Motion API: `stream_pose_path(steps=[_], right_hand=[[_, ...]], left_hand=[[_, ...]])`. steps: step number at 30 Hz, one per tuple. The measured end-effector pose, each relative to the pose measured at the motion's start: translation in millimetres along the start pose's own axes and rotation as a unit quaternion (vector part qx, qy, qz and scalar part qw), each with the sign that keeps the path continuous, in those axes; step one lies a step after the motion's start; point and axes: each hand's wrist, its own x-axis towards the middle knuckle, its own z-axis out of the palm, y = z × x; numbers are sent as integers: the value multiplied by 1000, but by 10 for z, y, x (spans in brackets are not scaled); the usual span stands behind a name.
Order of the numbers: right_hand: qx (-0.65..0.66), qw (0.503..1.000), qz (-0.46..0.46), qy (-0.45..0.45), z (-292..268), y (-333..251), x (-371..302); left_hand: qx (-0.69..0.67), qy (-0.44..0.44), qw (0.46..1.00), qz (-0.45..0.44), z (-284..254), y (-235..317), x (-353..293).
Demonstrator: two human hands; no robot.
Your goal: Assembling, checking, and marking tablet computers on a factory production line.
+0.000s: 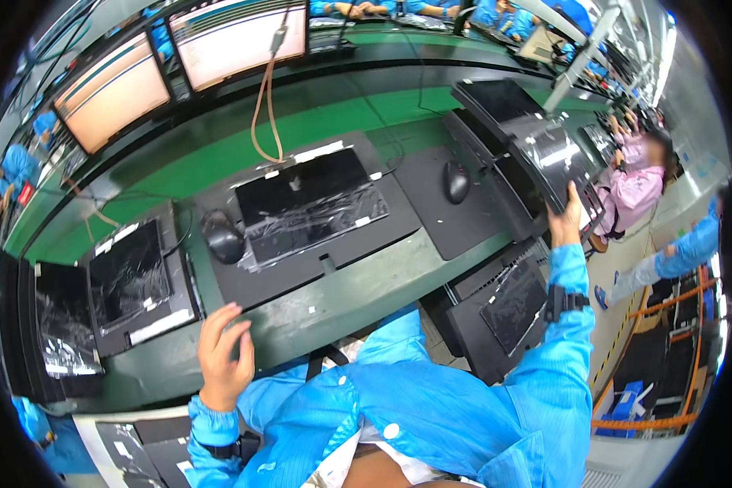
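My right hand (567, 218) reaches out to the right and grips the near edge of a glossy dark screen panel (547, 156). The panel lies tilted on top of a stack of black trays (481, 138), and its film or glossy face catches the light. My left hand (226, 358) is raised at the bench's front edge, fingers loosely bent and apart, holding nothing. Ahead of it, a film-covered screen panel (309, 195) lies on a black foam pad (260, 289), with a cable attached near its corner. A black mouse (222, 236) sits on the pad's left part.
Another mouse (456, 181) rests on a dark mat. More film-covered panels (130, 268) lie at the left. Two lit monitors (240, 41) stand behind, with a cable loop (267, 122) hanging down. Below the bench, at right, another panel (516, 305) sits in a tray. Co-workers are around.
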Motion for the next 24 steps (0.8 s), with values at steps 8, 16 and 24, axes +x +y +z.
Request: stream_pose_path(steps=[8, 16, 24], right_hand=[[-779, 610, 97, -107, -693, -443, 486], [-566, 532, -412, -477, 1934, 1290, -1436], [-586, 487, -468, -447, 2556, 2241, -1163]], left_hand=[[-16, -4, 997, 70, 309, 98, 360], [310, 355, 860, -196, -428, 139, -1279], [323, 329, 459, -760, -1176, 107, -3744]])
